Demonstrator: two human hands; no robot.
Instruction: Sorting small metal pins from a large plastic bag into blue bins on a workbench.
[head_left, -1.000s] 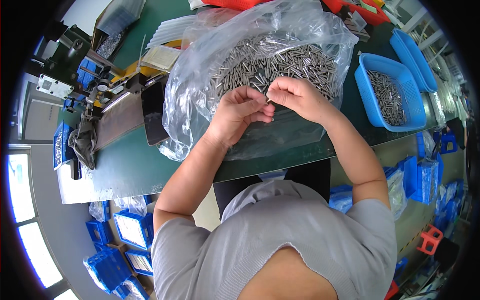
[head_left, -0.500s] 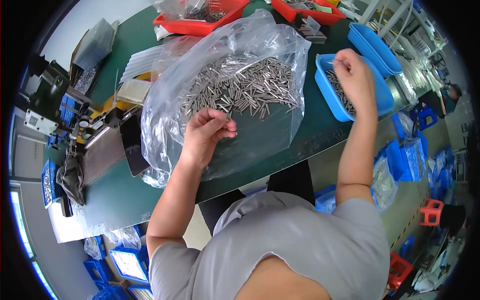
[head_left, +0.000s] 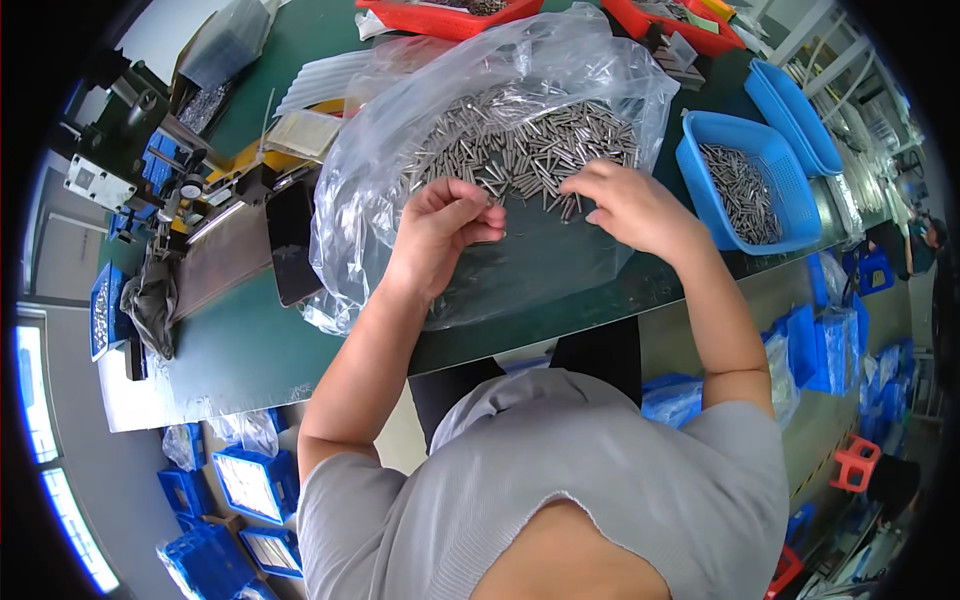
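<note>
While most of the metal pins [head_left: 520, 150] are still heaped on the clear plastic bag [head_left: 480, 90] at upper centre of the frame, we judge the sorting well short of done: the blue basket [head_left: 745, 185] at upper right holds only a modest layer of pins. Our left hand [head_left: 440, 225] is curled closed at the near edge of the heap, fingers pinched on what look like a few pins. Our right hand [head_left: 625, 205] lies loosely spread, fingertips on pins at the heap's edge, gripping nothing that we can make out.

As for packages, the bag is crumpled, unlabelled and spread on the green table [head_left: 250, 350]. Two red trays [head_left: 440, 15] sit along the top edge, a second blue basket [head_left: 795, 105] sits beyond the first, and blue bins [head_left: 250, 480] stand on the floor at lower left. We see no label or sign clearly enough to describe.
</note>
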